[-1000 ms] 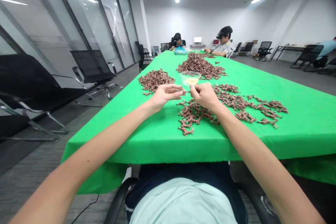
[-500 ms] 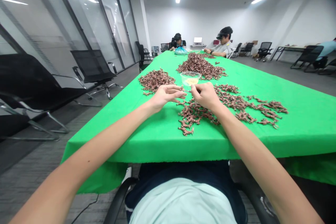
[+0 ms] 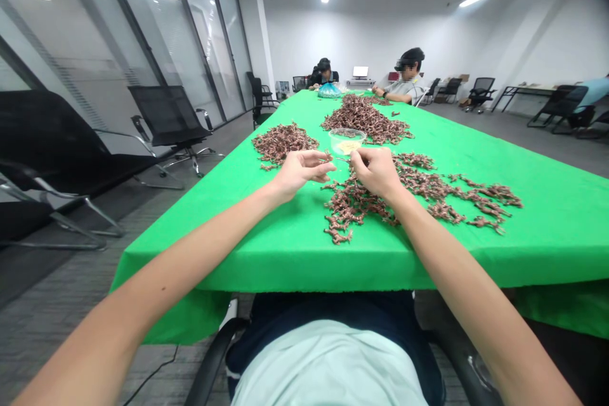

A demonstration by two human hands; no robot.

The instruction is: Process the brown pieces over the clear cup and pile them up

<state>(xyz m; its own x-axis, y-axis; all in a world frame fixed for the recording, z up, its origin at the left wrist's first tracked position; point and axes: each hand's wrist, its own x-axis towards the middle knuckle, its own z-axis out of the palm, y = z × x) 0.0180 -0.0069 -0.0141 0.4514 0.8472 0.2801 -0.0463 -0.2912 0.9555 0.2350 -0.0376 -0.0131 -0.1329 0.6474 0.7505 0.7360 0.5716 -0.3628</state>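
My left hand (image 3: 302, 171) and my right hand (image 3: 375, 171) are raised close together over the green table, in front of a clear plastic cup (image 3: 347, 141) holding a pale yellow material. The left fingertips pinch a small brown plastic figure (image 3: 327, 155). The right fingers pinch a thin pale stick-like piece (image 3: 341, 159), which reaches towards the left hand. Below my right hand lies a heap of brown plastic figures (image 3: 354, 206). Another heap (image 3: 284, 144) lies beyond my left hand.
A green cloth covers the long table (image 3: 476, 254). More brown heaps (image 3: 365, 120) lie further along it, near two seated people (image 3: 408, 76) and a blue bag (image 3: 328, 91). Black chairs (image 3: 169, 117) stand by the glass wall to the left.
The whole view has shifted slightly as my head moved. My right hand sits a little further right, and the gap between my hands is slightly wider.
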